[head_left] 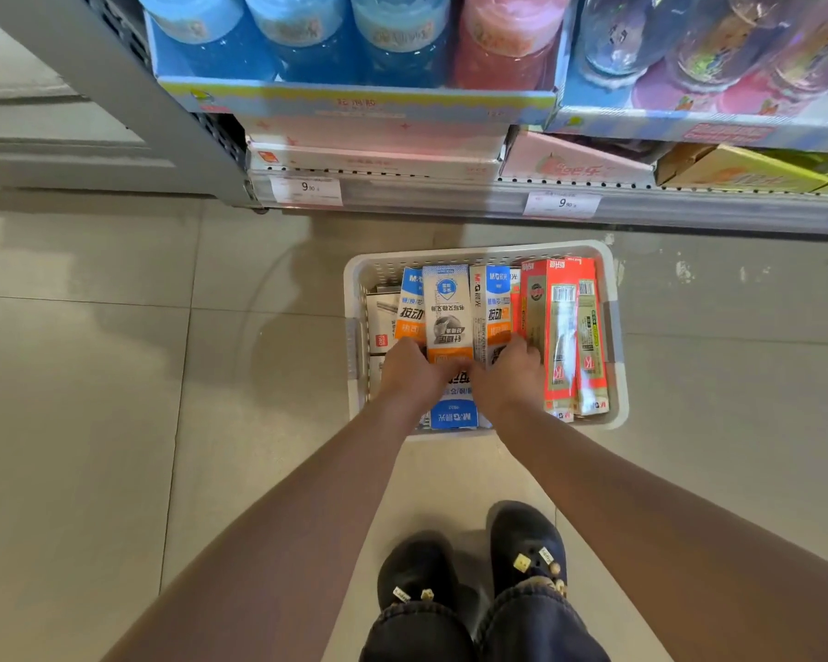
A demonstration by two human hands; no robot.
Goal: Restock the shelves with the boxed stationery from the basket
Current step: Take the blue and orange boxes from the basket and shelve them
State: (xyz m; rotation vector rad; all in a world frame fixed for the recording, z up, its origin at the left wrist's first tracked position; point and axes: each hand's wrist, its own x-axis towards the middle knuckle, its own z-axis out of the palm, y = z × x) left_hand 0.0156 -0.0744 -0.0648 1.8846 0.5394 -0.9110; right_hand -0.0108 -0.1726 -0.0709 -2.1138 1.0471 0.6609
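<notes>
While the basket [486,253] sat on the floor, left hand [409,370] and right hand [510,375] reached in, fingers curled round the middle box [447,312], lying just beyond them.

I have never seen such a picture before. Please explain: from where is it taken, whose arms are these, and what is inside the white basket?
There is no machine here. One camera sits on a person's head and looks down, so you see that person's own arms and dark shoes. A white basket stands on the tiled floor below a shop shelf with price tags. It holds boxed stationery: blue, white and orange boxes and red boxes. The left hand and right hand both take a grip on the middle box.
</notes>
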